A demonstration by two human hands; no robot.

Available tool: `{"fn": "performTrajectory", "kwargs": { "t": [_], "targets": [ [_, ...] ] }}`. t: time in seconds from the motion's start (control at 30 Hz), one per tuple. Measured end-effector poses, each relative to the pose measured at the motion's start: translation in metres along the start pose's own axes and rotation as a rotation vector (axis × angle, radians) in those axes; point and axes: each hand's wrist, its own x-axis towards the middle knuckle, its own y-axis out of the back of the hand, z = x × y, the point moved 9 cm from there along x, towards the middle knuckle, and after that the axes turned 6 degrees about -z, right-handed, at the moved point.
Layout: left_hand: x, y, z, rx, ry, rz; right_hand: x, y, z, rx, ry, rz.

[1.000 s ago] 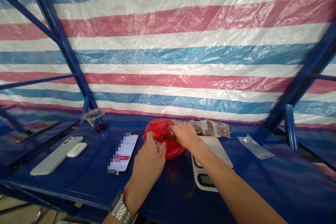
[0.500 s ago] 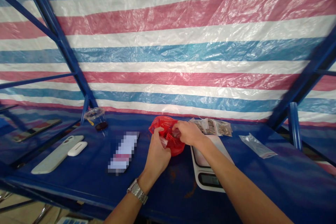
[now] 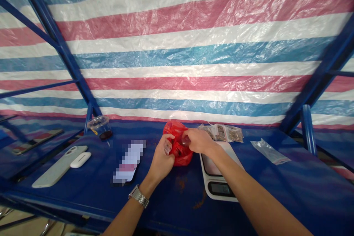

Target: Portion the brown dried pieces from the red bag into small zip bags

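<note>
A red plastic bag [image 3: 177, 143] with dark brown contents sits on the blue shelf [image 3: 171, 195], just left of a white digital scale [image 3: 218, 177]. My left hand [image 3: 162, 160] pinches a small clear plastic bag [image 3: 167, 147] against the red bag's left side. My right hand [image 3: 197, 141] is closed at the red bag's mouth, fingers pinched on something I cannot make out. A metal watch [image 3: 138, 196] is on my left wrist.
A phone with a lit screen [image 3: 127, 162] lies left of my hands. Further left are a phone in a pale case [image 3: 56, 167], a white earbud case [image 3: 80, 159] and a clear cup [image 3: 101, 127]. Filled small bags [image 3: 222, 132] and empty clear bags [image 3: 269, 152] lie right.
The red bag has been gathered up and narrowed. My left hand rose from the bag's near side to its left edge with the small clear bag. My right hand stayed at the mouth.
</note>
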Motion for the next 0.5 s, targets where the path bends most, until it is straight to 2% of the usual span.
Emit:
{"fn": "performTrajectory", "kwargs": {
  "t": [0.1, 0.23, 0.33, 0.5],
  "targets": [
    [0.0, 0.005, -0.002, 0.076, 0.0, 0.033, -0.004, 0.007, 0.0, 0.01, 0.002, -0.052],
    [-0.001, 0.005, -0.005, 0.115, 0.008, 0.029, -0.007, 0.001, -0.006, 0.025, 0.006, -0.175],
    [-0.001, -0.001, -0.003, 0.067, -0.015, -0.012, -0.005, 0.0, -0.008, -0.035, -0.037, -0.124],
    [-0.002, -0.001, 0.001, -0.032, -0.012, 0.004, 0.0, -0.008, -0.012, 0.054, 0.02, -0.086]
  ]
}}
